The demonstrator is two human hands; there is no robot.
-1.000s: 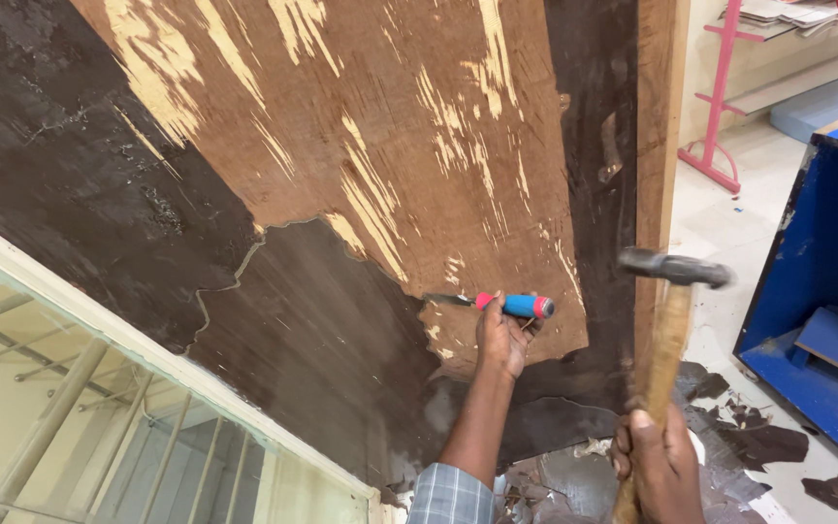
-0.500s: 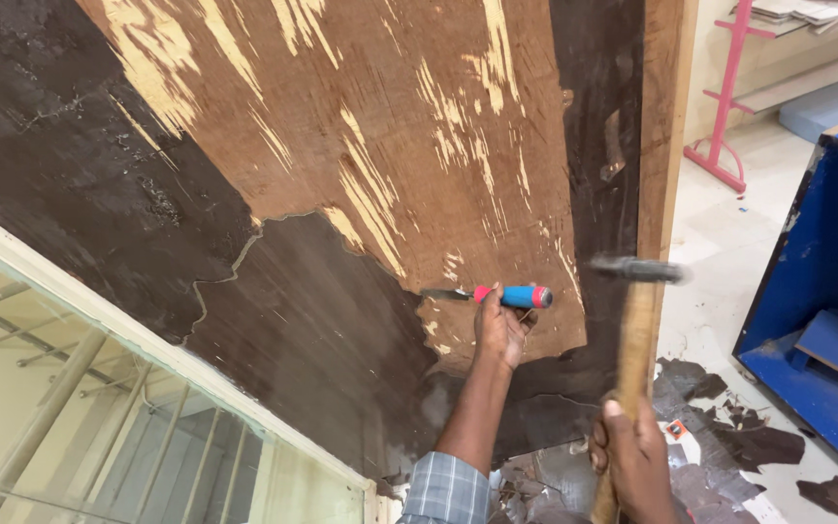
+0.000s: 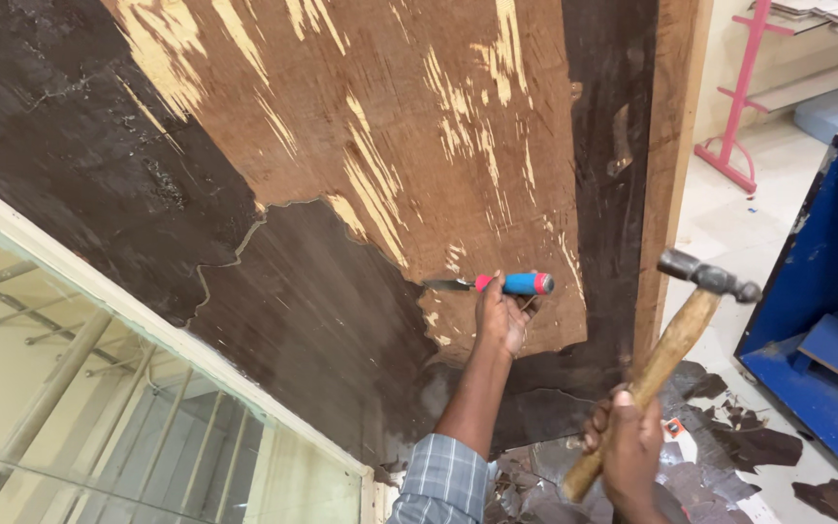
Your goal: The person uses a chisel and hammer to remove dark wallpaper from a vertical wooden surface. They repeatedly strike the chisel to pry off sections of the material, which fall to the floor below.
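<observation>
A: Nearest first. Right hand (image 3: 632,451)?

B: Closed around the lower end of a wooden-handled hammer (image 3: 666,354). Head is up and right of the hand, and the handle slopes up to the right.

A: Change from half a second back?

B: The hammer head sits further right and a bit higher now, and the handle leans more. A second ago the head was higher against the board edge. So it swings between frames, and right now it's well off the chisel's butt, not touching it.

A: Left hand (image 3: 504,315)?

B: Up and left of the right hand, sleeve checked, fingers wrapped on a chisel (image 3: 497,284) with a red and blue handle. Blade pokes left of the hand, tip at the edge where dark laminate (image 3: 322,320) meets bare wood. It's held the same spot across all three frames.

A: Meaning?

B: I'd judge the chisel is set at the peel line and the hammer is mid-cycle, drawn back from it. Peel edge looks unchanged, no new flake that I can tell.

A: Further out?

B: Stripped plywood panel (image 3: 419,126) above the left hand, pale splinter streaks. Torn dark laminate scraps (image 3: 729,442) on the floor right of the right hand. Blue metal cabinet (image 3: 826,320) beyond those. Pink stand (image 3: 739,87) far top right. Glass pane with a cream frame (image 3: 147,330) off to the left.
</observation>
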